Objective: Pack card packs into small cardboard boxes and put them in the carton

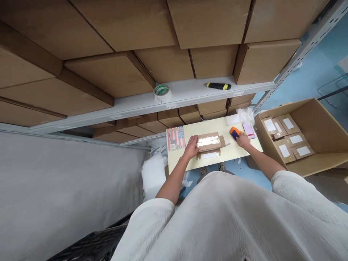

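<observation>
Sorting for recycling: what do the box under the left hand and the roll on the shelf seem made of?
The box looks like matte brown cardboard, with a glossy strip, probably plastic tape. The roll looks like shiny clear tape; core unclear.

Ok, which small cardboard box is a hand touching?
The top box on the table, with shiny tape: the left hand touches it, not the box below.

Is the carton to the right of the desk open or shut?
Open: the carton has its flaps spread, and kraft mailers with white labels show inside.
</observation>
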A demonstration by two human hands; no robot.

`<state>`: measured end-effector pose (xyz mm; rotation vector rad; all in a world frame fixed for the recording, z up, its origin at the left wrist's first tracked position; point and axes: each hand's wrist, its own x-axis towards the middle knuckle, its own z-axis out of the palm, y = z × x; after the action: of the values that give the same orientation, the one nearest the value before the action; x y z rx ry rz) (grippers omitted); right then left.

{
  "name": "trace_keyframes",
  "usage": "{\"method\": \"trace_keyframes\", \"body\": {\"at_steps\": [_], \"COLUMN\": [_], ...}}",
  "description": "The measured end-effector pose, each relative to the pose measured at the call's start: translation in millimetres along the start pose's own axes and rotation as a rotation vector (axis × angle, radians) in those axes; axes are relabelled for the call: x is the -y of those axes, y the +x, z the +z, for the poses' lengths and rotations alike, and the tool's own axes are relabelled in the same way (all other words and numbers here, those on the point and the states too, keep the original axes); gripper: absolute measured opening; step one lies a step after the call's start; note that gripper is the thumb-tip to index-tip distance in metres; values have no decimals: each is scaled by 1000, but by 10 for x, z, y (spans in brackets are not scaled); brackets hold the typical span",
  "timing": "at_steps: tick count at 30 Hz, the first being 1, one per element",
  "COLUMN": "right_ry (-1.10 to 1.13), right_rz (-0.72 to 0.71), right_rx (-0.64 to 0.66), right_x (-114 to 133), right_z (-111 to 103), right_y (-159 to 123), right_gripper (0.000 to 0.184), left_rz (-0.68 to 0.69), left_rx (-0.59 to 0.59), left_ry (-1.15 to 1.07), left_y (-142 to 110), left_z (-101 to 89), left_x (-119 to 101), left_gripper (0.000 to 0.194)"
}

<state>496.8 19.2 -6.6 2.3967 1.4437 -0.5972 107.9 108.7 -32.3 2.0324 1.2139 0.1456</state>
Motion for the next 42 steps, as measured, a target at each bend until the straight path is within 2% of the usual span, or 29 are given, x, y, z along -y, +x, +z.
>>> {"method": "trace_keyframes", "body": {"at_steps": [4, 7, 10, 12, 15, 17, 20, 22, 24, 26, 28, 33, 36, 39, 42], "right_ry": [17, -6, -53, -3, 179, 215, 187, 189, 212, 234, 258, 387, 461, 496, 500], "right_rz": [55, 43, 0, -91, -238, -257, -227, -211, -215, -228, -232, -289, -339, -363, -364], "right_rx": [62, 105, 32, -21, 37, 67, 79, 83, 85, 82, 48, -217, -332, -336, -263], "right_x": [41, 59, 156, 320, 723, 1022, 1340, 1410, 1393, 1341, 1300, 1320, 1346, 1323, 1238], "right_z": [141, 159, 81, -18, -183, -257, -271, -235, -201, -200, -248, -501, -546, -382, -62], "right_y": [-30, -71, -137, -189, -261, -290, -291, -270, -249, -246, -265, -351, -381, -389, -391], "right_gripper": [51, 46, 43, 48, 72, 91, 99, 90, 74, 59, 52, 55, 59, 59, 54], "left_rz": [3, -24, -95, -150, -255, -344, -419, -423, -408, -382, -329, -101, -53, -88, -157], "left_rx": [-19, -52, -106, -145, -192, -190, -156, -159, -191, -248, -335, -575, -663, -673, -617], "left_ry": [31, 41, 7, -34, -91, -103, -80, -76, -108, -173, -243, -307, -320, -325, -329], "left_y": [-22, -53, -73, -51, 55, 148, 248, 260, 240, 214, 206, 272, 281, 213, 83], "left_z": [-2, 11, 48, 79, 109, 112, 106, 112, 125, 130, 99, -183, -314, -239, 21], "left_x": [-9, -4, 3, -9, -75, -137, -199, -194, -159, -125, -119, -261, -341, -312, -196], "left_gripper": [90, 92, 98, 102, 108, 116, 118, 103, 79, 58, 46, 36, 24, 13, 12]}}
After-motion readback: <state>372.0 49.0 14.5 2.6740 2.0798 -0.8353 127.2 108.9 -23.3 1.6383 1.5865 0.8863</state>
